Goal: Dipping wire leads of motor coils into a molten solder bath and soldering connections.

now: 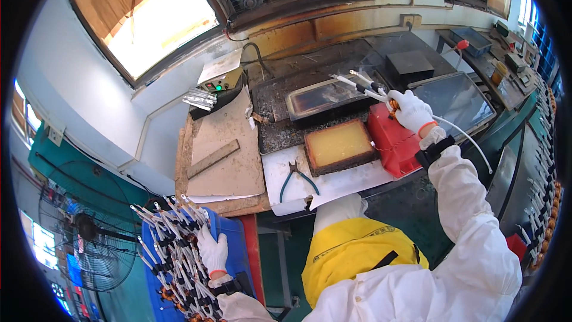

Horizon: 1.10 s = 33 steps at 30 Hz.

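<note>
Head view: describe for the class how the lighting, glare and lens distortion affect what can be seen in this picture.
Head view: the window is blown out white; straight bench edges bow toward the black circular rim; the dark tray shows a soft sheen; the gloved right hand with its wired coil and the left hand on the blue bin are sharp; the fan at the rim is dim and squeezed.

Pliers [296, 180] lie before the tray [339, 146], crate [235, 250] of coils [173, 244] lower left
</note>
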Available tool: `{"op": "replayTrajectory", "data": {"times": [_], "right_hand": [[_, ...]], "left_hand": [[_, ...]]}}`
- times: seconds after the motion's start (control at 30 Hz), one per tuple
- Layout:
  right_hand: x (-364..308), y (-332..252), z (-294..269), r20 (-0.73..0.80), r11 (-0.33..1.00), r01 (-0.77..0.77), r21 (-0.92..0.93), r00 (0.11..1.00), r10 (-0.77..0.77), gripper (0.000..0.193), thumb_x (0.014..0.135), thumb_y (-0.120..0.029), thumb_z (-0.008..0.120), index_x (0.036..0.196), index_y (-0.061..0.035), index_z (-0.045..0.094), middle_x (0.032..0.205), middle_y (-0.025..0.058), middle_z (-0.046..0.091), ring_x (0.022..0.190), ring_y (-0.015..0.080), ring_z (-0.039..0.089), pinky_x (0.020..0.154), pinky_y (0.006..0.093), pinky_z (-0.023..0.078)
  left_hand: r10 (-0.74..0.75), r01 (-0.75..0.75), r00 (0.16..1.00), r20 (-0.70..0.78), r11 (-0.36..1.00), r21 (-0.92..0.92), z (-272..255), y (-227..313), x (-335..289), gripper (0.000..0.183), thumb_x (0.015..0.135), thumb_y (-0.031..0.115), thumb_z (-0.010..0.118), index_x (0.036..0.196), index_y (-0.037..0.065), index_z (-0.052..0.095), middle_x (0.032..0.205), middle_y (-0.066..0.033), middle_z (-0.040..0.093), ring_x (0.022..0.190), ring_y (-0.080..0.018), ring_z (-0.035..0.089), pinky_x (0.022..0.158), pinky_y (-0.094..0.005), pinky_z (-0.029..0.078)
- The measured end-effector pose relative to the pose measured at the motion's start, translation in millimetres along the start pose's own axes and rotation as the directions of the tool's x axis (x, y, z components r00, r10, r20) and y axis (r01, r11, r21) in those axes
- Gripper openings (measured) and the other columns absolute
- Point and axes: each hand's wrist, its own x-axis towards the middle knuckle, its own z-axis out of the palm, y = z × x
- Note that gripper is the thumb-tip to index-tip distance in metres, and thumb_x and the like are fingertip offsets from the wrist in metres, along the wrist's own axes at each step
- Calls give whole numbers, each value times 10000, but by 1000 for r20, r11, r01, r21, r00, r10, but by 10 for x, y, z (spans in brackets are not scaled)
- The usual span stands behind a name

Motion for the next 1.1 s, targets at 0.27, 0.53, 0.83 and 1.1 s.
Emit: {"op": "replayTrajectory", "data": {"times": [0.27, 0.53, 0.83, 1.1], "right_hand": [[-301, 73, -18, -50, 978, -112, 177, 991, 123, 354, 803, -159, 551, 1144, -241, 503, 986, 150, 542, 914, 377, 587, 775, 478, 489], [-710, 201, 166, -291, 910, -149, 386, 917, 273, 474, 823, -72, 564, 1264, -196, 445, 1046, 172, 490, 926, 385, 566, 791, 440, 476], [-932, 151, 252, -431, 876, -135, 463, 830, 356, 491, 841, -46, 570, 1303, -144, 436, 1063, 174, 500, 945, 380, 565, 801, 411, 476], [-991, 129, 308, -462, 867, -152, 475, 796, 392, 489, 845, -69, 576, 1306, -157, 440, 1075, 164, 505, 936, 361, 574, 784, 406, 486]], "left_hand": [[15, -15, 1000, -19, 999, -32, 12, -24, 13, 629, 808, 287, 558, 1354, 28, 386, 1348, -217, 409, 1215, -403, 407, 1013, -446, 345], [42, -43, 999, -33, 999, -25, 76, -90, 51, 620, 810, 274, 565, 1350, 34, 378, 1364, -197, 398, 1195, -390, 419, 1005, -452, 353], [45, -46, 998, -42, 999, -25, 62, -76, 20, 602, 817, 252, 557, 1341, 15, 381, 1345, -204, 413, 1178, -387, 431, 992, -452, 359], [55, -56, 997, -51, 998, -37, 50, -92, 10, 600, 814, 238, 570, 1338, 13, 383, 1344, -207, 413, 1184, -387, 428, 994, -447, 356]]}}
